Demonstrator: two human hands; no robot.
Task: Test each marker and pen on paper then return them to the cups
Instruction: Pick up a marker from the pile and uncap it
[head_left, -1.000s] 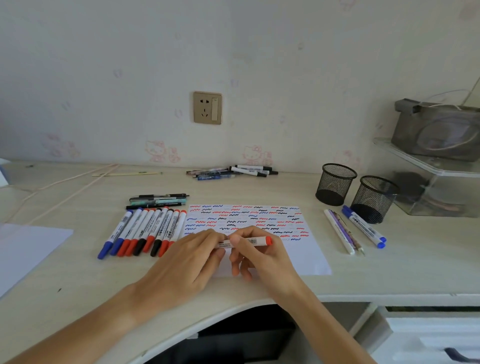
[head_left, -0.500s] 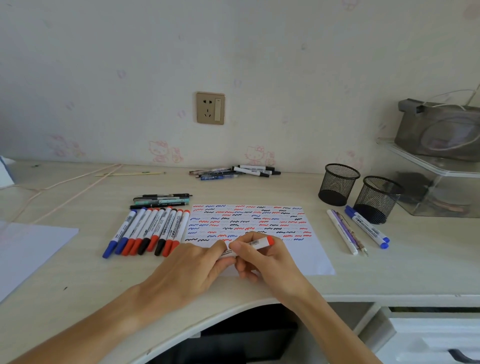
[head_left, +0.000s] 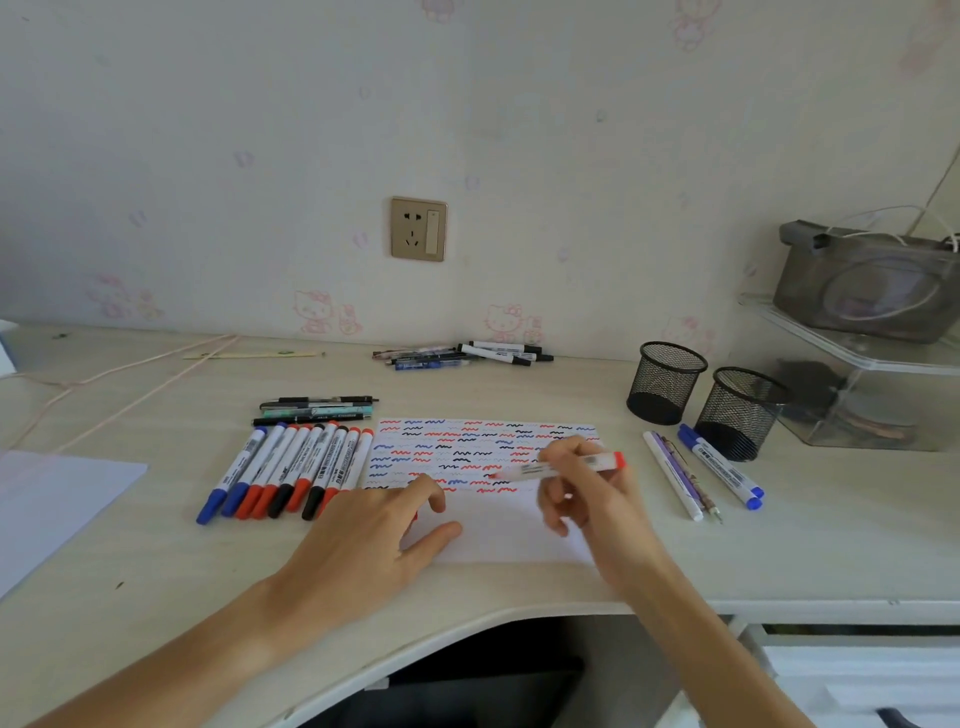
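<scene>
My right hand (head_left: 597, 499) grips an uncapped red marker (head_left: 556, 467), whose tip points left just above the white paper (head_left: 493, 540). The upper part of the paper is filled with red, blue and black squiggles. My left hand (head_left: 363, 540) rests on the paper's lower left corner with fingers curled; a sliver of red, the marker's cap (head_left: 414, 516), shows under them. Two black mesh cups (head_left: 665, 382) (head_left: 743, 410) stand at the right, both looking empty. A row of several capped markers (head_left: 296, 467) lies left of the paper.
A blue marker (head_left: 722, 473) and two thinner pens (head_left: 675, 475) lie in front of the cups. More pens (head_left: 317, 408) lie above the marker row, and a pile of pens (head_left: 467, 354) lies by the wall. A blank sheet (head_left: 57, 499) is far left; a clear shelf (head_left: 857, 395) stands at the right.
The two hands have come apart: the cap is off the red marker. My right hand moved right and up with the marker, and my left hand stayed low on the paper.
</scene>
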